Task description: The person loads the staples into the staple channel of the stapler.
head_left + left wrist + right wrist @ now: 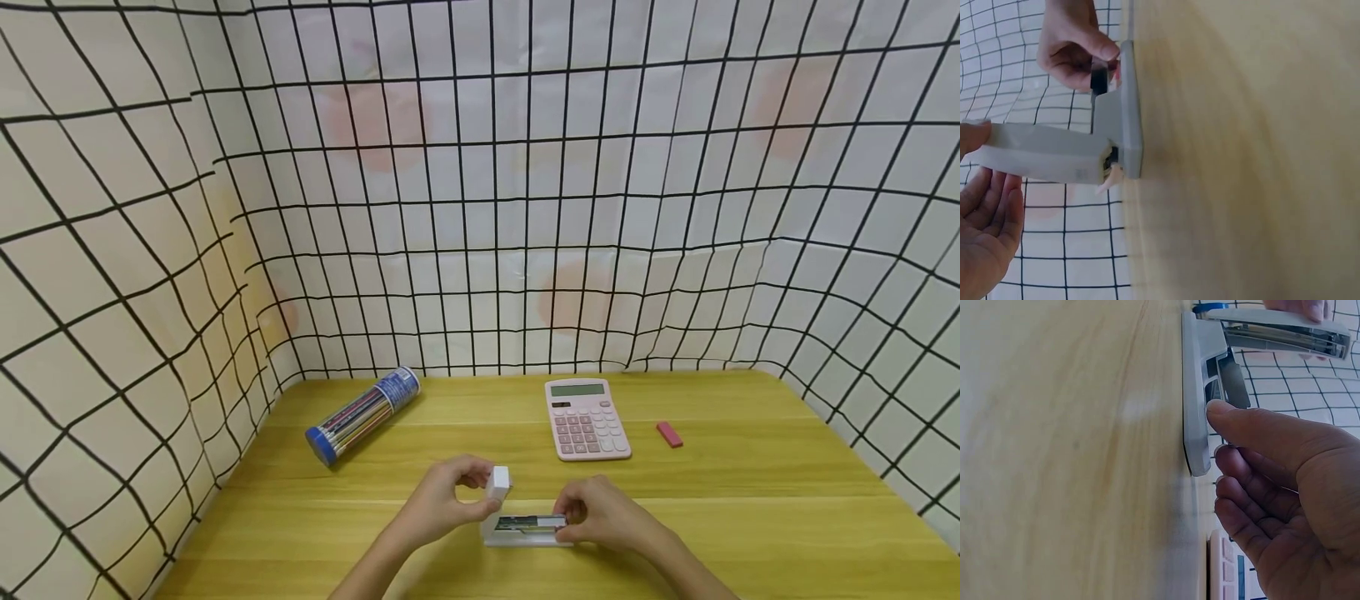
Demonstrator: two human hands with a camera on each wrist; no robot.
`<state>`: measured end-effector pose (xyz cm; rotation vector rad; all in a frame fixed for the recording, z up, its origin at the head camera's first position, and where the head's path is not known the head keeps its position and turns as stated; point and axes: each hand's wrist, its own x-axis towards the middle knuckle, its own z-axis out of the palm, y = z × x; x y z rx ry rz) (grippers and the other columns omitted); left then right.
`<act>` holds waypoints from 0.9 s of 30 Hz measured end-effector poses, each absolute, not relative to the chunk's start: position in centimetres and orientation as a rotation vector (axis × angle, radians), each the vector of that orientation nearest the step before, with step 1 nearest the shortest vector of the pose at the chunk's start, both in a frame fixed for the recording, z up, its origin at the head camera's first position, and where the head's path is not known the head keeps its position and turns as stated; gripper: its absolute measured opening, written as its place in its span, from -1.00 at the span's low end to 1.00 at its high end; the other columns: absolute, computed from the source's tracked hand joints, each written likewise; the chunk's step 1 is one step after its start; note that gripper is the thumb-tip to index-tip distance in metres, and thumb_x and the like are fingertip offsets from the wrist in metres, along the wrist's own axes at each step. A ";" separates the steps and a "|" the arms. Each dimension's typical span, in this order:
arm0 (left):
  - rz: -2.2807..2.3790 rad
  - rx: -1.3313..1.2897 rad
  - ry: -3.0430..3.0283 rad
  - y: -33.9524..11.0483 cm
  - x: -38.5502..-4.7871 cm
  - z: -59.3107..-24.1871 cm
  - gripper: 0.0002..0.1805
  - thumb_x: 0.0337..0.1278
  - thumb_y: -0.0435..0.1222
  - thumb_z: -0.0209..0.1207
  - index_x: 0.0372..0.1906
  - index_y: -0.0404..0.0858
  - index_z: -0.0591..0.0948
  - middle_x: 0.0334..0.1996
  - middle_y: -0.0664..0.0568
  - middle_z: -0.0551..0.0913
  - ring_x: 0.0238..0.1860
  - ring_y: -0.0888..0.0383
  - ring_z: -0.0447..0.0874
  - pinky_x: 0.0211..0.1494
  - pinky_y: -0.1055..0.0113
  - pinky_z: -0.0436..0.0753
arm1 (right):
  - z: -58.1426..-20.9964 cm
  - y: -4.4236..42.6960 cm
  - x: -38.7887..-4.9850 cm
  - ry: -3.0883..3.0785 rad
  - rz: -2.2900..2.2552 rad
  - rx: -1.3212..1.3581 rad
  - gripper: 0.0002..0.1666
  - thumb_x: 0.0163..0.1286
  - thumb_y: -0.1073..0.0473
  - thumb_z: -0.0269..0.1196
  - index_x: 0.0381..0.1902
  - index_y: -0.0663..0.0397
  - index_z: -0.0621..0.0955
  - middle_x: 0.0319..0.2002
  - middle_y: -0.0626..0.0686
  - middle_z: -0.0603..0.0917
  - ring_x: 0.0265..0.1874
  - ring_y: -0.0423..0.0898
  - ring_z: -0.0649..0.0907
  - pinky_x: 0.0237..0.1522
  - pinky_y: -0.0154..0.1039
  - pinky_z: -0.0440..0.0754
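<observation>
A light grey stapler (527,543) is on the table, folded wide open with its top arm raised. In the head view my left hand (442,502) grips that raised arm, thumb on one side and fingers on the other. Seen from the left wrist, the stapler's arm (1047,150) stands up from the base near the hinge. My right hand (611,512) pinches the free end of the base between thumb and fingers. A dark metal piece (1233,384) sticks up from the base beside the right thumb (1235,422). The right fingertips are partly hidden in the head view.
Behind my hands lies a pink calculator (588,419), with a small pinkish-red block (669,434) to its right. A clear tube of pencils (363,417) with blue ends lies at the back left. A white black-grid curtain (510,208) surrounds the wooden table (720,517).
</observation>
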<state>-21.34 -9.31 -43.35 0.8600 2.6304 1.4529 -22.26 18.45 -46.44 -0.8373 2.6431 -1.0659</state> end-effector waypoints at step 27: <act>1.004 0.842 2.733 -8.3 -20.6 -44.8 -0.68 -0.22 -0.34 0.48 -0.21 -0.18 0.72 -0.25 0.16 0.70 -0.25 0.34 0.55 -0.16 0.46 0.57 | -46.5 18.0 -22.0 2.713 -1.014 -0.950 -0.77 -0.07 0.15 0.52 -0.47 -0.04 0.65 -0.57 -0.28 0.51 -0.55 -0.44 0.37 -0.52 -0.47 0.39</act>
